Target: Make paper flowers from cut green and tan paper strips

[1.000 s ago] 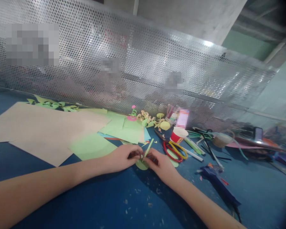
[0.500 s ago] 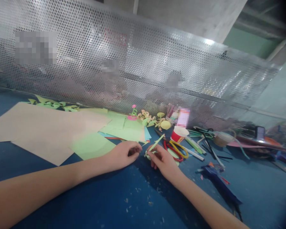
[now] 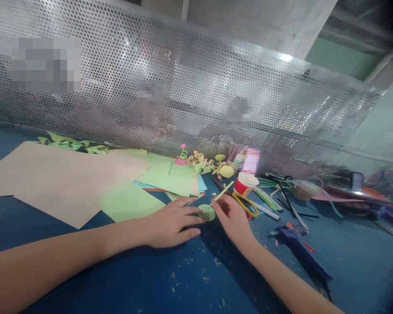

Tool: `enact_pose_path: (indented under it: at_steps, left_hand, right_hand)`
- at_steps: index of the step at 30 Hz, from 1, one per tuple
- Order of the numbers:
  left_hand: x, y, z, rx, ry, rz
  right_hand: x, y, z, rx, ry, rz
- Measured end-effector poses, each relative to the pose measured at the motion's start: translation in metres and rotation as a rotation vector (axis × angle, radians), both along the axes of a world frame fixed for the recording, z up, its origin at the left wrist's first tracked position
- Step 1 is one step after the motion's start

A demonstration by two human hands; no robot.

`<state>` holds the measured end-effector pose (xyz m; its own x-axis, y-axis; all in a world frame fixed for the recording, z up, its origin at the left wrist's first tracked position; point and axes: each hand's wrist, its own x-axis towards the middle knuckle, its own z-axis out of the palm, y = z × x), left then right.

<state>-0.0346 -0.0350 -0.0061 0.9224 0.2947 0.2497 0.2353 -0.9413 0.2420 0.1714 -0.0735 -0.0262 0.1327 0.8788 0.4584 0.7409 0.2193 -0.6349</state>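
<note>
In my right hand [image 3: 231, 213], thumb and fingers pinch a narrow light green paper strip [image 3: 224, 192] that slants up and to the right. At the strip's lower end a round green paper disc [image 3: 207, 213] lies on the blue table; whether the two are joined I cannot tell. My left hand [image 3: 178, 221] rests palm down with its fingers spread, the fingertips at the disc's left edge. Partly behind my right hand are scissors with yellow and red handles [image 3: 247, 204]. A red and white paper cup [image 3: 245, 183] stands just beyond them.
Large beige paper [image 3: 62, 174] and green sheets [image 3: 131, 200] cover the left. Paper flowers [image 3: 199, 160] stand behind. Markers [image 3: 268, 199] lie right of the cup, and a dark blue glue-gun-like tool [image 3: 303, 253] nearer me. A perforated metal screen [image 3: 118, 87] borders the back.
My left hand has opened out flat and shifted right to the disc. The green disc now shows between my hands. My right hand has moved slightly right with the strip.
</note>
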Motion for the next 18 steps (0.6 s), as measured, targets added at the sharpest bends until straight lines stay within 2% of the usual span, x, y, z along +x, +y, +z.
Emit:
enact_pose_path:
  at_steps: [11,18]
  left_hand:
    - [0.0,0.003,-0.005,-0.19,-0.133,0.105]
    - [0.015,0.016,-0.001,-0.398,-0.306,0.257]
  right_hand:
    - [-0.01,-0.007,0.005,-0.031,-0.201,0.176]
    - [-0.011,-0.009,0.011,-0.068,-0.151,0.212]
